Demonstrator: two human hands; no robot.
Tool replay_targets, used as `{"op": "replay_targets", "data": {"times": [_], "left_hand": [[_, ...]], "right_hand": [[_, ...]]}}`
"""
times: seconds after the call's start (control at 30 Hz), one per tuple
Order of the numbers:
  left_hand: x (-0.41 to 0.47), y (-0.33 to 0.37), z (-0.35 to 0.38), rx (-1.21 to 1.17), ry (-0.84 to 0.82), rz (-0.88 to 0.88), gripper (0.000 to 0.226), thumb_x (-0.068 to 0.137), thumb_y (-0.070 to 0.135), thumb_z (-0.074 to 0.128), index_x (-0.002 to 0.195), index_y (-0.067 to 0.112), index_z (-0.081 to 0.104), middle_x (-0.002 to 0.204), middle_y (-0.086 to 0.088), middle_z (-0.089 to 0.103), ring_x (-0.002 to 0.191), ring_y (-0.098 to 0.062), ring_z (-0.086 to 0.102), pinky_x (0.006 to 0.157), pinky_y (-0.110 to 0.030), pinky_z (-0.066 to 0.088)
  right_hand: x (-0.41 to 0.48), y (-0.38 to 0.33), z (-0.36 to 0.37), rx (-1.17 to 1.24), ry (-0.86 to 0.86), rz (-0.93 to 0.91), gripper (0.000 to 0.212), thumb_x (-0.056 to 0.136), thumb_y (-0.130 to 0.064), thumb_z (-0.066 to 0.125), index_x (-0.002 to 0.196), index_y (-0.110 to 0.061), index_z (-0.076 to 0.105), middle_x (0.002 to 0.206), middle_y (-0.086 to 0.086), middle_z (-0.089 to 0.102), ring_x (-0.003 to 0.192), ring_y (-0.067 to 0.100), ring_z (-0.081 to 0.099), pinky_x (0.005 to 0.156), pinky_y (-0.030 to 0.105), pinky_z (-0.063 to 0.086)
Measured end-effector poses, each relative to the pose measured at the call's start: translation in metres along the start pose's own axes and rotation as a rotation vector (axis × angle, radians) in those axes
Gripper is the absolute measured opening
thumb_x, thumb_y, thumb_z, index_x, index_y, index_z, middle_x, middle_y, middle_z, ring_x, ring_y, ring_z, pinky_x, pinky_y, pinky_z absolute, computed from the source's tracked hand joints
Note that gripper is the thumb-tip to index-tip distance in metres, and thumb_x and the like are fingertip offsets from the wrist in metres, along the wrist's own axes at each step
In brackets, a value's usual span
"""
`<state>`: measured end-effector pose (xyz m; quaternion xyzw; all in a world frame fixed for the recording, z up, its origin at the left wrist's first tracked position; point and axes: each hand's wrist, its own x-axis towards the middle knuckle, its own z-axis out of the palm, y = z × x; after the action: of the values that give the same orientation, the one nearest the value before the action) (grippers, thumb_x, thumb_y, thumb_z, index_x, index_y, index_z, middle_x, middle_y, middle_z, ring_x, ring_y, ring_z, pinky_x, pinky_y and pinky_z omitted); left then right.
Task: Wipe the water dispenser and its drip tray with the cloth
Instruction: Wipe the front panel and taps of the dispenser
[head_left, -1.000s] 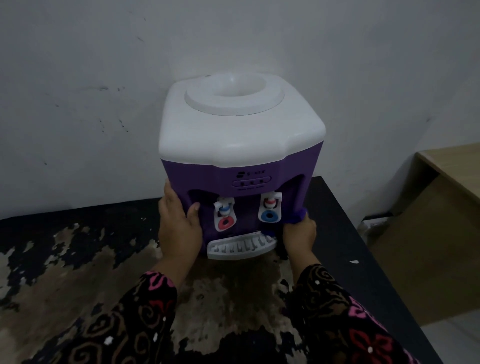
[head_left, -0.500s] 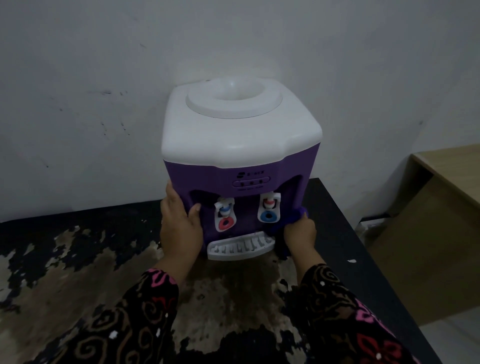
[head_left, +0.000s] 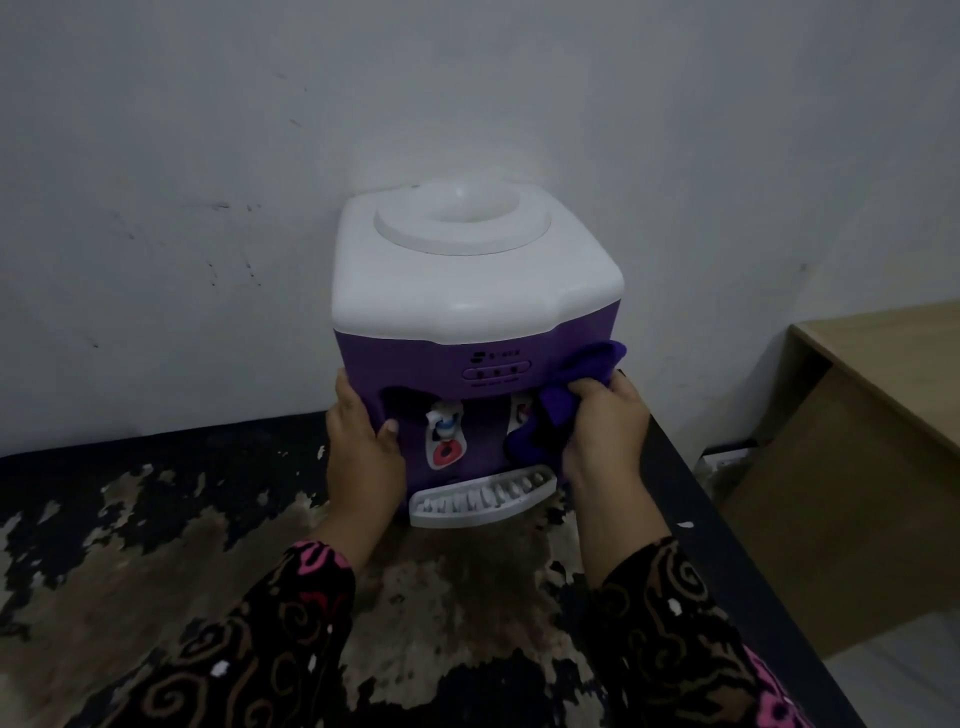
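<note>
The water dispenser (head_left: 475, 332) stands on a black table (head_left: 130, 519) with a worn, peeling top, its back close to the white wall (head_left: 208, 156). The unit sits near the table's right edge (head_left: 727, 545), which runs diagonally toward the viewer; a narrow strip of bare tabletop separates the dispenser's right side from that edge. Beyond the edge stands a lower wooden desk (head_left: 857, 415). To the left of the dispenser the tabletop is open and wide. The white drip tray (head_left: 480, 498) projects from the base toward the viewer, with free surface in front of it.

The left hand (head_left: 363, 457) lies flat against the dispenser's left front corner, fingers wrapped round the side and thumb resting on the purple front panel beside the red tap (head_left: 445, 439). The right hand (head_left: 605, 431) is closed around a bunched purple cloth (head_left: 561, 405), which is pressed against the front right of the body, covering the right tap.

Compared with 0.5 s ago, the right hand and cloth sit higher: they were at the lower right corner beside the drip tray, and the cloth now reaches up to the control panel level. The blue tap, visible then, is now covered. The left hand holds the same position.
</note>
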<state>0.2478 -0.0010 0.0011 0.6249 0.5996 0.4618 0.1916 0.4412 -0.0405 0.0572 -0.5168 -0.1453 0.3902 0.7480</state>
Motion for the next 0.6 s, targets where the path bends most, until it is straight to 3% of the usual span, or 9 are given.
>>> {"op": "replay_targets", "data": {"times": [0.07,0.17,0.23,0.43,0.6], "left_hand": [[0.0,0.0,-0.001,-0.013,-0.017,-0.002,0.071,0.094,0.014,0.045,0.145,0.037,0.001,0.14,-0.007,0.031,0.109,-0.016,0.044,0.086,-0.028,0.036],[0.0,-0.001,-0.002,-0.023,-0.025,-0.017,0.068,0.095,0.015,0.042,0.146,0.036,0.0,0.142,-0.007,0.031,0.106,-0.009,0.039,0.087,-0.027,0.036],[0.001,-0.001,-0.004,-0.025,-0.031,-0.029,0.068,0.096,0.015,0.04,0.146,0.036,0.0,0.142,-0.008,0.031,0.109,-0.012,0.04,0.088,-0.028,0.036],[0.003,-0.001,-0.011,-0.042,-0.083,-0.003,0.068,0.095,0.014,0.043,0.147,0.035,0.004,0.14,-0.009,0.036,0.118,-0.021,0.044,0.089,-0.029,0.036],[0.008,0.0,-0.025,-0.033,-0.083,0.045,0.058,0.094,0.014,0.044,0.145,0.031,0.022,0.132,-0.009,0.043,0.113,-0.018,0.045,0.091,-0.028,0.036]], "right_hand": [[0.001,0.0,0.002,0.176,-0.004,0.134,0.031,0.075,0.009,0.049,0.071,-0.018,0.064,0.064,-0.002,0.066,0.055,0.011,0.063,0.054,0.025,0.053],[0.005,-0.001,0.01,0.39,-0.014,0.306,0.03,0.074,0.015,0.042,0.068,-0.012,0.055,0.074,0.005,0.059,0.067,0.019,0.057,0.083,0.035,0.051],[0.004,-0.001,0.015,0.438,-0.005,0.34,0.031,0.075,0.016,0.04,0.068,-0.012,0.053,0.078,0.007,0.057,0.071,0.02,0.055,0.094,0.039,0.047],[-0.027,0.022,0.025,0.431,-0.191,0.39,0.038,0.08,0.016,0.038,0.071,-0.014,0.059,0.072,0.005,0.066,0.076,0.021,0.061,0.088,0.039,0.053],[-0.015,0.009,0.019,0.595,-0.056,0.32,0.037,0.079,0.018,0.036,0.066,-0.012,0.053,0.078,0.006,0.058,0.076,0.019,0.057,0.103,0.046,0.044]]}}
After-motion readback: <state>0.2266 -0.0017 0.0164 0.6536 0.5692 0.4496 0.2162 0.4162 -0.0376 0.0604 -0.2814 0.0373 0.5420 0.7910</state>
